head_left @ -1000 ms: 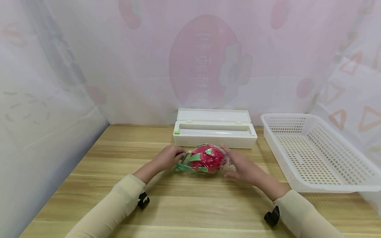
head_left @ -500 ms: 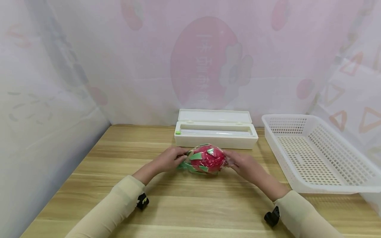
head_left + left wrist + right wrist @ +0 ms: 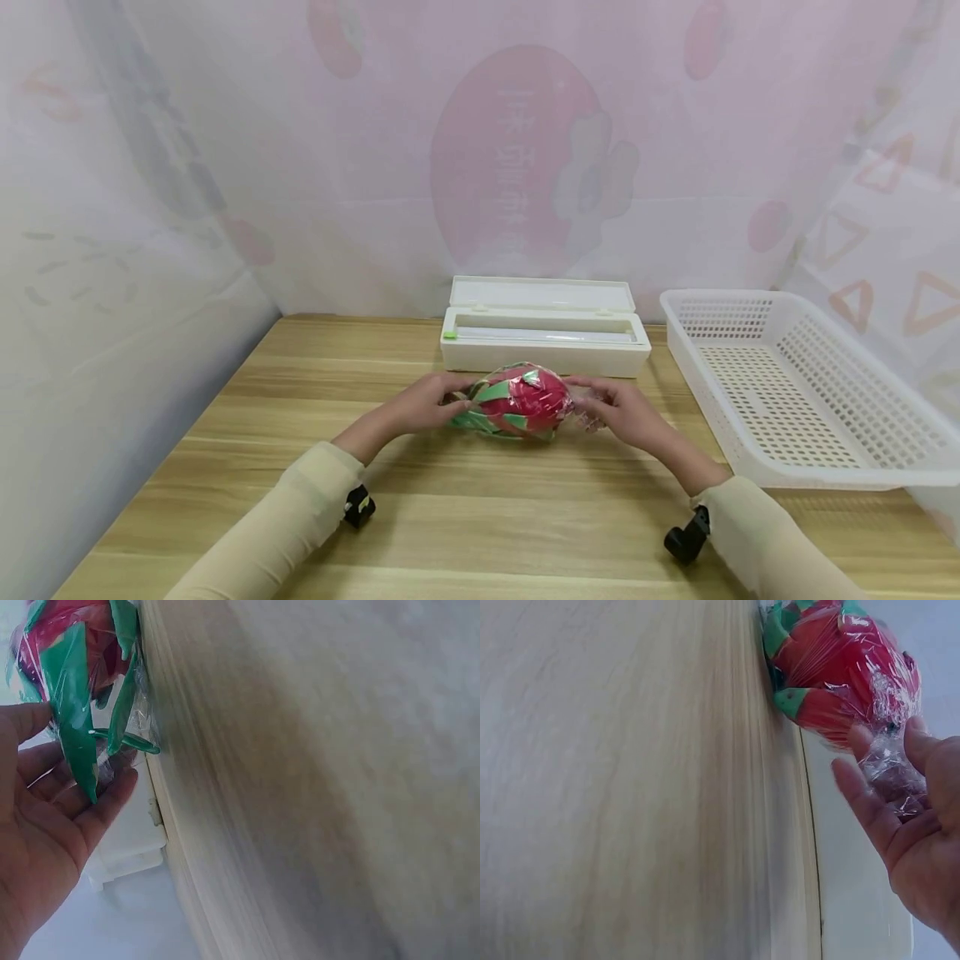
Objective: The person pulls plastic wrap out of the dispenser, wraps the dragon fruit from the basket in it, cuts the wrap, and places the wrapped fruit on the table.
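Observation:
A red dragon fruit [image 3: 528,400] with green leaf tips lies on the wooden table, wrapped in clear plastic film. My left hand [image 3: 420,404] holds its leafy left end; in the left wrist view the thumb lies against a green leaf [image 3: 71,705] and the fingers reach behind it. At the right end my right hand [image 3: 626,412] has the gathered tail of cling film [image 3: 889,769] between thumb and fingers. The film is bunched and wrinkled there, while over the red body it looks tight.
Behind the fruit stands a white cling film dispenser box [image 3: 543,358], its lid raised and a roll inside. To the right sits a white plastic basket [image 3: 701,396] with holed sides. Printed cloth walls [image 3: 360,217] enclose the table [image 3: 480,533].
My right hand, spread beside the fruit a second ago, has closed its fingers on the film tail. The left hand stays at the leafy end, its thumb slightly farther over the fruit.

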Available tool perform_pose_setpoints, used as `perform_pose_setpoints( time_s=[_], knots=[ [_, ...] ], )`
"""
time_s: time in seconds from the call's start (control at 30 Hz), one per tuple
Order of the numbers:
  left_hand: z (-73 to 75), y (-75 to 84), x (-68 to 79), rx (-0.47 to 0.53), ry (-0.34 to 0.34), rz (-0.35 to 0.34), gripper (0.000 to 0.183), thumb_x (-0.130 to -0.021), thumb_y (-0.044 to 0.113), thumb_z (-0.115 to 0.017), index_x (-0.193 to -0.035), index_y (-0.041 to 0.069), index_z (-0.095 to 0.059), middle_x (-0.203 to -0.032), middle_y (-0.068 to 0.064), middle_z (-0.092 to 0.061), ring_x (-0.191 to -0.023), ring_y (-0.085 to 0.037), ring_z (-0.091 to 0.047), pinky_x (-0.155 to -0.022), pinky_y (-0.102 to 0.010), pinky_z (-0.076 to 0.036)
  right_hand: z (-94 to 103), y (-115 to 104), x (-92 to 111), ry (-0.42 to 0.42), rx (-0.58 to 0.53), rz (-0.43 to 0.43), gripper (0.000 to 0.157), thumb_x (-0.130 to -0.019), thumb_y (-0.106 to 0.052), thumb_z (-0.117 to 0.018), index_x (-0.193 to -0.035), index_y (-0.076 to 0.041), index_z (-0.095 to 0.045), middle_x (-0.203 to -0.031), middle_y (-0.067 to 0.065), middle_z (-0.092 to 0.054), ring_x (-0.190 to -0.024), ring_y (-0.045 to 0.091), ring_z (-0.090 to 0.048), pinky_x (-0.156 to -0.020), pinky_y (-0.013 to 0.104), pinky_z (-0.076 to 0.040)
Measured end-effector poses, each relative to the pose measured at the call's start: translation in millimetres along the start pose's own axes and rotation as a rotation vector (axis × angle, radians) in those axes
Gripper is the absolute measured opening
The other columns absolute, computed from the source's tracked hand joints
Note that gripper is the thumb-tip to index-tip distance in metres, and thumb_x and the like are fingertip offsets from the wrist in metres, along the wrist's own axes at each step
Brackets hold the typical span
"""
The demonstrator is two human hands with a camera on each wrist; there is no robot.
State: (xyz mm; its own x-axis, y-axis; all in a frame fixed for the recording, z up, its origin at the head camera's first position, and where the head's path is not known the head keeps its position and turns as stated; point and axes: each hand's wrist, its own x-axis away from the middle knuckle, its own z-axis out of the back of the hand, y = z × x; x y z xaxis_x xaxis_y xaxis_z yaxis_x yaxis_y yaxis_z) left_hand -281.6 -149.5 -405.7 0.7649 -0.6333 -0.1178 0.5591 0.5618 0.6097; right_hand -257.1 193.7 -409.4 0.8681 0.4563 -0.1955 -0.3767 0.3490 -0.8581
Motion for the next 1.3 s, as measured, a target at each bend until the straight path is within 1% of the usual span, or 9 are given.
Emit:
perform_pose_setpoints(
  time_s=[0.13,0.3,0.37,0.53,0.67,0.8,0.9,1.13,1.3],
  knots=[
    [-2.3,-0.3,-2.0,-0.033,0.038,0.035,0.032,-0.099,0.013,-0.055,-0.131,0.01,-0.062,-0.121,-0.005,-0.064,-0.106,-0.017,-0.062,-0.084,-0.034,-0.053,-1.7,-2,-2,0.04,-0.014,-0.047,0.035,-0.097,-0.014,-0.061,-0.129,-0.001,-0.059,-0.079,0.014,-0.068,-0.069,0.029,-0.067,-0.061,0.038,-0.057],
    [-3.6,0.7,-4.7,-0.074,0.059,0.077,0.03,-0.099,0.01,-0.055,-0.127,0.009,-0.064,-0.108,-0.002,-0.066,-0.081,-0.012,-0.058,-0.068,-0.029,-0.05,-5.3,-4,-3,0.127,-0.04,-0.082,0.03,-0.094,-0.006,-0.063,-0.123,0.003,-0.06,-0.09,0.021,-0.068,-0.077,0.034,-0.068,-0.064,0.042,-0.057],
    [-3.5,0.7,-6.1,-0.087,0.06,0.077,0.03,-0.098,0.008,-0.056,-0.127,0.008,-0.064,-0.106,-0.004,-0.066,-0.074,-0.013,-0.054,-0.064,-0.029,-0.046,-5.7,-4,-3,0.14,0.034,-0.067,0.034,-0.091,-0.006,-0.068,-0.123,0.002,-0.061,-0.092,0.018,-0.068,-0.077,0.03,-0.067,-0.063,0.038,-0.057],
    [-1.9,-0.4,-8.5,-0.122,0.071,0.052,0.03,-0.097,0.007,-0.056,-0.127,0.004,-0.064,-0.11,-0.008,-0.067,-0.075,-0.013,-0.053,-0.065,-0.028,-0.046,-6.9,-6,-2,0.133,0.372,0.076,0.047,-0.082,-0.005,-0.077,-0.125,0.002,-0.062,-0.105,0.016,-0.068,-0.083,0.02,-0.062,-0.067,0.03,-0.054],
    [-0.4,1.6,-8.7,-0.128,0.072,0.054,0.03,-0.097,0.006,-0.057,-0.126,0.003,-0.065,-0.107,-0.008,-0.067,-0.075,-0.013,-0.053,-0.065,-0.028,-0.045,-7.9,-6,-5,0.152,0.537,0.218,0.036,-0.082,-0.002,-0.075,-0.117,0.005,-0.066,-0.107,0.017,-0.068,-0.089,0.025,-0.066,-0.073,0.037,-0.056],
    [-0.5,3.7,-9.6,-0.114,0.062,0.055,0.03,-0.096,0.005,-0.057,-0.125,0.003,-0.065,-0.104,-0.008,-0.068,-0.068,-0.012,-0.05,-0.06,-0.026,-0.043,-6.5,-3,-7,0.155,0.62,0.284,0.02,-0.083,-0.003,-0.075,-0.103,-0.002,-0.073,-0.097,0.01,-0.071,-0.086,0.023,-0.068,-0.073,0.038,-0.056],
    [-1.4,4.6,-10.9,-0.105,0.059,0.054,0.03,-0.096,0.003,-0.057,-0.125,0.003,-0.065,-0.105,-0.009,-0.068,-0.066,-0.012,-0.049,-0.058,-0.026,-0.042,-4.4,-1,-6,0.137,0.661,0.307,0.013,-0.083,-0.005,-0.074,-0.097,-0.005,-0.075,-0.093,0.007,-0.073,-0.086,0.022,-0.069,-0.073,0.038,-0.056],
    [-3.1,3.8,-13.9,-0.101,0.107,0.088,0.022,-0.093,0.003,-0.063,-0.113,0.0,-0.071,-0.103,-0.009,-0.071,-0.081,-0.01,-0.059,-0.07,-0.027,-0.051,-0.1,1,-5,0.117,0.724,0.401,0.009,-0.082,-0.007,-0.076,-0.091,-0.007,-0.076,-0.089,0.005,-0.074,-0.083,0.021,-0.071,-0.071,0.036,-0.057],
    [-4.5,3.7,-14.7,-0.086,0.131,0.123,0.014,-0.091,0.006,-0.067,-0.102,0.003,-0.075,-0.094,-0.004,-0.072,-0.081,-0.009,-0.062,-0.07,-0.027,-0.053,3.0,2,-4,0.119,0.729,0.467,0.011,-0.079,-0.007,-0.078,-0.09,-0.006,-0.078,-0.087,0.005,-0.074,-0.078,0.02,-0.071,-0.068,0.035,-0.057]
  ],
)
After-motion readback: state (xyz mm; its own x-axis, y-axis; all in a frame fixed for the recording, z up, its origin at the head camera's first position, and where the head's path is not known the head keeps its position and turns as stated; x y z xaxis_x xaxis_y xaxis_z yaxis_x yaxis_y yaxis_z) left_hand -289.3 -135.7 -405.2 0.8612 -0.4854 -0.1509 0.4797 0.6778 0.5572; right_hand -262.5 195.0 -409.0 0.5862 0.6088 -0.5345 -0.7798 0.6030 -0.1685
